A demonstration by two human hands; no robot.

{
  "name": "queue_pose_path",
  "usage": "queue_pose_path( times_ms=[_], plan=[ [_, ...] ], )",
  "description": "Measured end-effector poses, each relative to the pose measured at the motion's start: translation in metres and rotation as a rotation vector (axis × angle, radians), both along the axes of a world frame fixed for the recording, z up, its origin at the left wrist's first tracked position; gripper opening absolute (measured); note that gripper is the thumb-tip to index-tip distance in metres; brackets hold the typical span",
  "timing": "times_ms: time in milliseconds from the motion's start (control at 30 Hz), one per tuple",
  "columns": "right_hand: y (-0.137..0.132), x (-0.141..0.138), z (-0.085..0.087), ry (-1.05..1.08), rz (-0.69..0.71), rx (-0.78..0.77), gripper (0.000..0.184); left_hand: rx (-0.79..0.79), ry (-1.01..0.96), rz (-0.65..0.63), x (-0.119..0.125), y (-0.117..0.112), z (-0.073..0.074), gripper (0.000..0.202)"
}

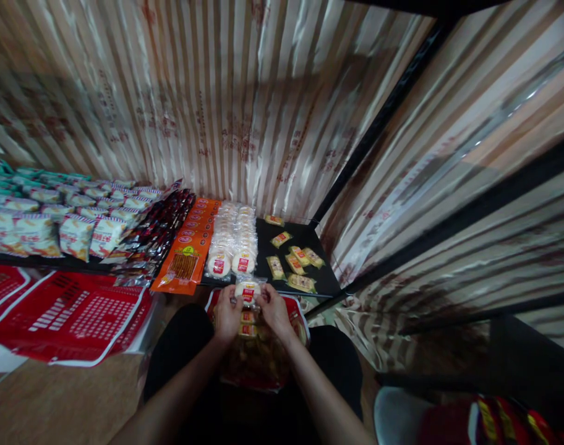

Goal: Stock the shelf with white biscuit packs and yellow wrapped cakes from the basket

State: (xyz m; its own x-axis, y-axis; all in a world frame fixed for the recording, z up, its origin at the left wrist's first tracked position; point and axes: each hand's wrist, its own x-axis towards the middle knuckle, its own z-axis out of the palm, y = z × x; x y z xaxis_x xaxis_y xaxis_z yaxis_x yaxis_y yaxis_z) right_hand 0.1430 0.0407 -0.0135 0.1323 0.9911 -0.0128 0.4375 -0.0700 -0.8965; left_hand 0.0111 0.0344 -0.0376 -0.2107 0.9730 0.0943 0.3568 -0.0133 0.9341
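My left hand [227, 311] and my right hand [273, 309] are both closed on one round white packet with a red label [248, 290], held just in front of the shelf edge. Below my hands a red bag [256, 352] rests on my lap, with more labelled packets showing in its open top. On the black shelf [328, 281], two rows of the same white round packets [233, 238] run back to the wall. Right of them lie several small yellow packets [295, 259], scattered flat.
Orange snack packs [189, 247] and dark red packs [159, 232] fill the shelf left of the white rows, with pale bagged snacks [54, 216] further left. Red printed bags [73, 318] lie on the floor at left. Striped foil lines the walls. A white stool [396, 417] stands at bottom right.
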Motion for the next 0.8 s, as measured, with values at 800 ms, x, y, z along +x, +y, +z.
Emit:
queue_pose_path(
  times_ms=[800],
  plan=[
    [0.059, -0.012, -0.017, -0.243, -0.11, 0.157, 0.019, 0.26, 0.715, 0.109, -0.013, 0.052, 0.008, 0.039]
  ],
)
